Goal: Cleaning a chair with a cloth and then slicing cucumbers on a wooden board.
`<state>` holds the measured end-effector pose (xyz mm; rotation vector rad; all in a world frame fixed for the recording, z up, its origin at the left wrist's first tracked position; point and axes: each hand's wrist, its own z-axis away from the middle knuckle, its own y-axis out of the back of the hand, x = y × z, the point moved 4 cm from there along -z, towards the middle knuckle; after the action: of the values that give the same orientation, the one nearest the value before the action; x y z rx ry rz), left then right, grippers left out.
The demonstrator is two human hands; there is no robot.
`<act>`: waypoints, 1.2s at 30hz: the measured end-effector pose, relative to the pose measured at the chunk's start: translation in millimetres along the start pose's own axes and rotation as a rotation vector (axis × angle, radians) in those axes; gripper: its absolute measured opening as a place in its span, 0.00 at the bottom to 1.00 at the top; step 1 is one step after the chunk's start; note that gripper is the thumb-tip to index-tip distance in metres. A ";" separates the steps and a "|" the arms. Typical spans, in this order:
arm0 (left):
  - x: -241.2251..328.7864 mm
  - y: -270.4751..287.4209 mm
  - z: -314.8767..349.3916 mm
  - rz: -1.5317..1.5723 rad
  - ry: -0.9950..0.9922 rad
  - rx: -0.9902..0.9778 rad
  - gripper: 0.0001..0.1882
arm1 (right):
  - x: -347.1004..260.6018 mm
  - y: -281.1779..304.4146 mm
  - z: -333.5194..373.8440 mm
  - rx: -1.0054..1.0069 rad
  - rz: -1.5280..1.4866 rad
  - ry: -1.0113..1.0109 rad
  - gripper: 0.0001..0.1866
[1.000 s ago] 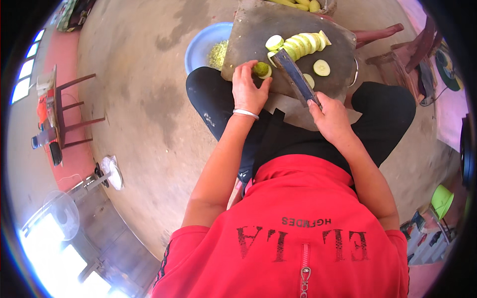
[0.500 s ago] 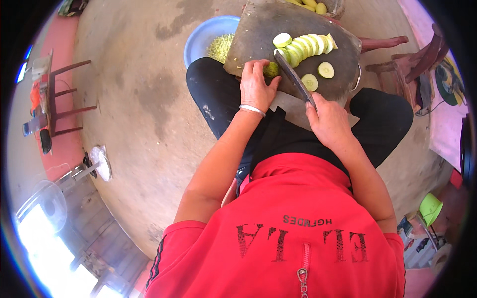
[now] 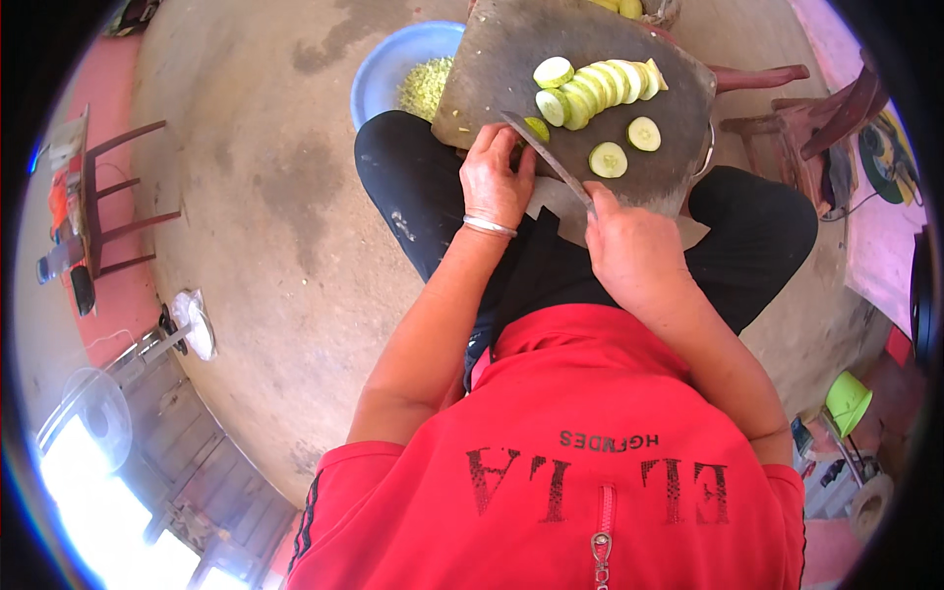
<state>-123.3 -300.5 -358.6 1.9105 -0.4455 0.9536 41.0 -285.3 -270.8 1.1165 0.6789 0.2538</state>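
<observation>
My right hand (image 3: 634, 241) is closed around the handle of a knife (image 3: 553, 165). The blade slants up and left across the near side of a small green cucumber end piece (image 3: 537, 129). Curled against that piece, my left hand (image 3: 497, 182) rests at the near left edge of a dark cutting board (image 3: 492, 59); its fingertips are partly hidden. A leaning row of cucumber slices (image 3: 600, 88) lies farther right on the board. Two loose slices, one nearer (image 3: 608, 159) and one farther right (image 3: 644, 134), lie flat. Another thick slice (image 3: 553, 71) sits at the row's far left.
Left of the board, a blue basin (image 3: 379, 74) on the floor holds chopped pale-green bits (image 3: 425, 88). Whole yellowish vegetables (image 3: 629, 8) show beyond the board. Wooden furniture legs (image 3: 757, 79) are to the right. A wooden stool (image 3: 108, 197) stands at far left.
The knife has moved left, away from the row of slices to the end piece. My right hand has shifted left and slightly nearer, and my left hand has drawn slightly left and back.
</observation>
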 end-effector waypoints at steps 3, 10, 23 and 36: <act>-1.8 -0.4 -0.1 0.032 0.039 -0.021 0.10 | -2.4 -4.8 -3.2 -0.026 0.000 -0.007 0.18; 2.7 -0.4 -1.6 -0.018 0.005 0.006 0.09 | 10.4 -32.9 -30.8 -0.009 -0.012 -0.033 0.16; -11.4 -1.9 -0.1 0.146 0.063 0.048 0.07 | 1.0 1.5 -10.3 -0.036 -0.070 0.000 0.13; -6.7 -1.2 1.2 0.058 -0.047 0.083 0.05 | 22.1 -26.0 -38.0 0.042 -0.072 -0.005 0.10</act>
<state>-126.3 -301.4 -364.7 2.0077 -0.4974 0.9801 31.0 -257.2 -312.2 1.1306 0.7208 0.1759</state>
